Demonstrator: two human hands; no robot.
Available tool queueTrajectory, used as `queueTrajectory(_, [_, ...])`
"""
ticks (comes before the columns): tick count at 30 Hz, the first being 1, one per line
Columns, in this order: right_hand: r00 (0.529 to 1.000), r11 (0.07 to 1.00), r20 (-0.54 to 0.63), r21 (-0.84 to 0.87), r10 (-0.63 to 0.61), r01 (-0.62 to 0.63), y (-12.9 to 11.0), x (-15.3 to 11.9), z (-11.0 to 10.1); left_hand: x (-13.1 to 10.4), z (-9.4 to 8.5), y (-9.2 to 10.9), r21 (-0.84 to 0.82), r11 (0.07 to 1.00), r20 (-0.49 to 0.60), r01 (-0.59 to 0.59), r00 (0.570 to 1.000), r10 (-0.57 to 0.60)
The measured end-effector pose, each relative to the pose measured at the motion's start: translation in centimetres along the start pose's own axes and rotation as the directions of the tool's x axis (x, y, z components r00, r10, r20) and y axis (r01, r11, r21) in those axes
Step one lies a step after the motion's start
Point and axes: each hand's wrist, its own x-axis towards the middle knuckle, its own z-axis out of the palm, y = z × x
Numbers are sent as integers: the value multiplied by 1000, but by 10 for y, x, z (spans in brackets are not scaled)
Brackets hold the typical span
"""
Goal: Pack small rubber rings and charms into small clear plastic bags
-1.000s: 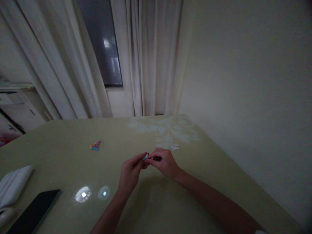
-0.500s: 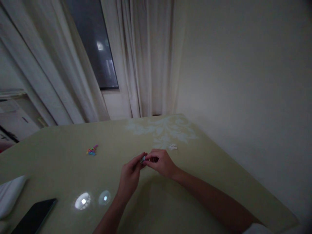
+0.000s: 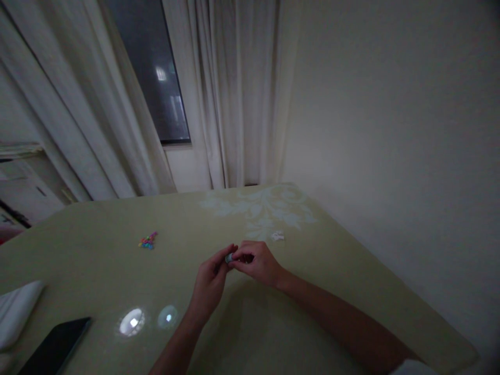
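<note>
Near the middle of the view, a small pale object (image 3: 229, 258) is held between both hands above the table; its exact kind is too small to tell. My left hand (image 3: 210, 284) has its fingers closed round its left side. From the right, my right hand (image 3: 260, 261) pinches at it with thumb and forefinger. The fingertips of the two hands meet around it. On the table to the left lies a cluster of small, brightly coloured pieces (image 3: 148, 240). Just beyond my right hand there is a little group of whitish pieces (image 3: 277, 236).
The greenish table (image 3: 97, 271) has a pale floral pattern at its far end. A dark flat device (image 3: 57, 346) and a white object (image 3: 19, 312) lie at the near left. Curtains (image 3: 242, 94) and a wall (image 3: 390, 130) stand behind and to the right.
The small pale object has turned slightly between the fingers. Both hands have otherwise stayed almost in place.
</note>
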Motion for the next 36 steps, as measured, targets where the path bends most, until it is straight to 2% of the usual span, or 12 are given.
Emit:
queueTrajectory(3, [1000, 999, 5, -32, -9, 10, 1, 0, -1, 0, 1, 0, -39, 999, 10, 14, 1000, -13])
queueTrajectory(11, [997, 996, -4, -55, -73, 73, 1, -1, -3, -6, 5, -2, -306, 936, 58, 176, 984, -166])
queueTrajectory(15, [997, 994, 12, -78, -76, 76, 0, -1, -4, -7, 1, 0, -318, 930, 107, 183, 982, -156])
queueTrajectory(21, [998, 998, -41, 15, -54, 54, -1, 1, -4, -5, -2, 8, -395, 893, 211, 217, 967, -141])
queueTrajectory(27, [999, 997, -8, 61, -40, 40, -6, 2, -9, -1, -2, 14, -443, 853, 197, 276, 958, -207])
queueTrajectory(31, [996, 996, 21, -10, -87, 87, -3, 2, -12, 0, -3, 11, -381, 886, 197, 265, 959, -202])
queueTrajectory(36, [982, 947, 76, -260, -176, 190, -3, 0, -12, -3, -2, 10, -367, 904, 215, 221, 965, -148])
